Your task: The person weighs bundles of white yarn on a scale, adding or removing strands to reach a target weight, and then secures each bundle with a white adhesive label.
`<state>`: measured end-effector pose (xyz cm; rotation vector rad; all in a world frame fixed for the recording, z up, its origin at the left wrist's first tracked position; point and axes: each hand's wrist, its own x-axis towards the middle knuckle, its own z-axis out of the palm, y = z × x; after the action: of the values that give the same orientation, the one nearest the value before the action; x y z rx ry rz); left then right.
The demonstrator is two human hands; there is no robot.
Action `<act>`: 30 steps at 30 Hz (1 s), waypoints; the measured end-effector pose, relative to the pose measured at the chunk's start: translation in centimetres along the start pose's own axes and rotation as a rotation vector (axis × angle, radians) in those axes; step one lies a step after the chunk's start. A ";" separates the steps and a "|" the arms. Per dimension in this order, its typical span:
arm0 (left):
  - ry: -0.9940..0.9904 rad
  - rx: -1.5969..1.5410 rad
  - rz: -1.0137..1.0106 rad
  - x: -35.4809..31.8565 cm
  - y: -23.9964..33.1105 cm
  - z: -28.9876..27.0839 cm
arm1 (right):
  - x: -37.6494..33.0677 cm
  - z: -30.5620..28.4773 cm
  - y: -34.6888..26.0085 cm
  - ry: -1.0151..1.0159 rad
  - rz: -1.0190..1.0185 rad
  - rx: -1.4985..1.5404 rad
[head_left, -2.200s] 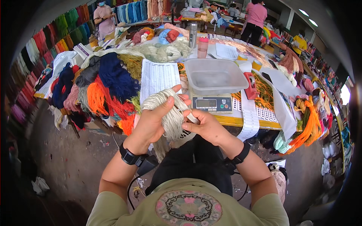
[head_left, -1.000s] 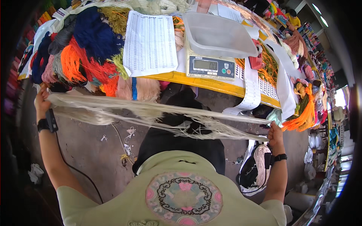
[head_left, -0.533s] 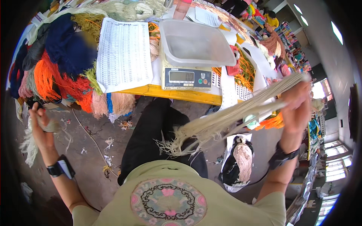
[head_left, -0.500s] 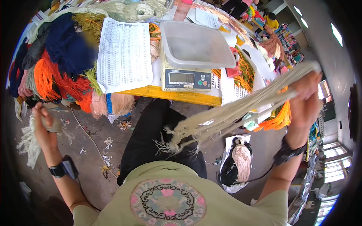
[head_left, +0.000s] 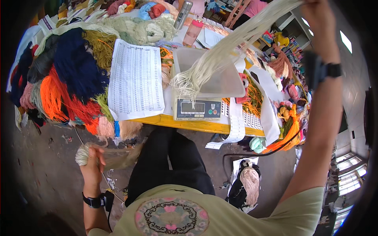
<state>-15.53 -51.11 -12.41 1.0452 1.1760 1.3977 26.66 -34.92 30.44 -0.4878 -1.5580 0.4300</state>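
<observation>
My right hand [head_left: 319,15] is raised high at the upper right, shut on a bundle of cream yarn strands [head_left: 228,47] that hangs down to the left. The bundle's loose ends dangle into the clear plastic tub [head_left: 232,84] on the digital scale [head_left: 197,109]. My left hand [head_left: 92,161] is low at the left, below the table edge, shut on a small cream yarn ball [head_left: 82,153] with blurred strands trailing right. Both wrists wear black watches.
A yellow table [head_left: 197,126] carries heaps of blue, orange, olive and cream yarn [head_left: 71,78], a printed sheet [head_left: 136,80] and paper strips. Yarn bundles lie on the floor at the right [head_left: 250,181]. A person in pink stands far behind [head_left: 256,6].
My right hand has lifted the strand bundle higher, its ends now hanging over the tub. My left hand stayed low with its yarn ball. The view has tilted back toward the table.
</observation>
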 end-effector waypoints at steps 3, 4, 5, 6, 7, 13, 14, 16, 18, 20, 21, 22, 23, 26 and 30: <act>-0.053 -0.011 -0.038 -0.9 2.5 1.5 | -8.4 -5.6 8.7 -0.440 0.220 -0.779; -0.217 0.010 0.098 -1.6 4.7 2.2 | -13.8 -4.0 10.6 -0.517 0.297 -0.847; -0.379 0.030 0.234 -2.2 6.1 3.3 | -19.1 -2.3 12.2 -0.601 0.364 -0.918; -0.349 0.038 0.232 -2.7 6.4 4.7 | -22.0 1.9 10.8 -0.627 0.504 -1.177; -0.377 -0.043 0.312 -2.5 6.5 7.0 | -25.4 0.0 11.1 -0.741 0.324 -1.291; -0.711 -0.333 -0.025 -0.7 5.6 7.8 | -33.7 1.1 8.1 -0.467 0.032 -1.295; -0.623 -0.337 -0.046 -0.6 6.1 9.2 | -34.1 1.9 7.3 -0.369 0.026 -1.294; -0.546 -0.403 -0.159 -0.5 5.5 11.4 | -35.2 3.7 6.0 -0.202 0.060 -1.275; -0.565 -0.420 -0.037 -0.9 4.9 14.6 | -37.4 5.3 5.5 -0.237 0.097 -0.892; -0.692 -0.491 0.038 -0.7 4.0 16.1 | -37.8 8.8 3.8 -0.329 0.577 -0.321; -0.700 -0.481 0.037 -0.7 3.4 16.6 | -38.0 10.1 3.2 -0.274 0.732 -0.123; -0.710 -0.410 0.077 -0.6 2.9 17.0 | -38.9 11.1 3.8 -0.211 0.733 -0.016; -0.719 -0.338 0.116 -0.7 2.6 17.2 | -39.5 11.7 4.3 -0.148 0.731 0.091; -0.689 -0.377 0.001 -0.7 2.9 16.9 | -39.4 11.2 4.6 -0.186 0.751 0.062; -0.635 -0.387 -0.086 -0.7 3.1 16.5 | -39.2 11.4 4.8 -0.199 0.699 0.044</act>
<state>0.27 -49.73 -6.81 1.0313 0.4581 1.0492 16.40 -52.23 -5.44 -0.9815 -1.5316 1.0692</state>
